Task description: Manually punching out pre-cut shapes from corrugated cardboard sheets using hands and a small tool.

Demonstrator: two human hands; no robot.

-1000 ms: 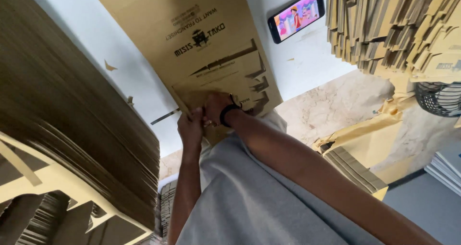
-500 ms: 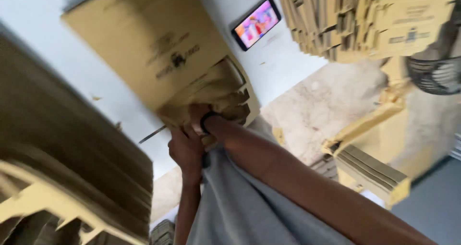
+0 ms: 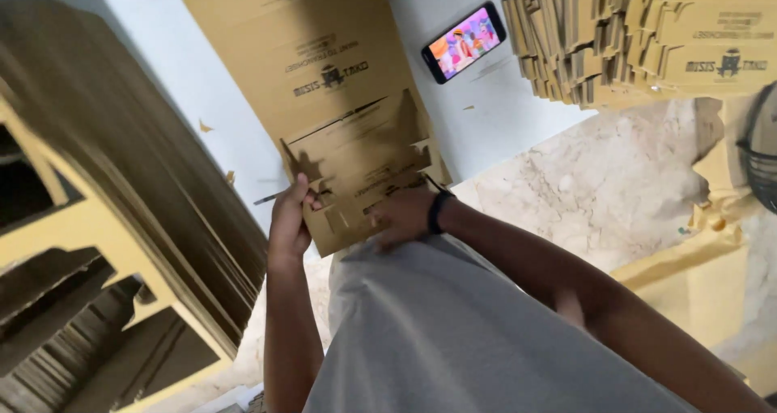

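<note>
A flat brown die-cut cardboard sheet (image 3: 324, 81) lies on a white table (image 3: 186, 81), its near flaps folded toward me. My left hand (image 3: 289, 219) grips the sheet's near left edge, thumb on top. My right hand (image 3: 402, 215), with a black band on the wrist, presses on the near flap at the sheet's right. Both hands touch the cardboard close to my grey shirt.
A tall stack of flat cardboard (image 3: 97, 186) rises at the left. Another pile of cardboard blanks (image 3: 639, 36) sits at the far right. A phone with a lit screen (image 3: 464, 42) lies on the table. A stone floor (image 3: 599, 178) and a black fan (image 3: 761, 154) are at the right.
The view has swung so the sheet looks larger and more upright. My hands have moved apart along the near edge, the right one now flat on the flap.
</note>
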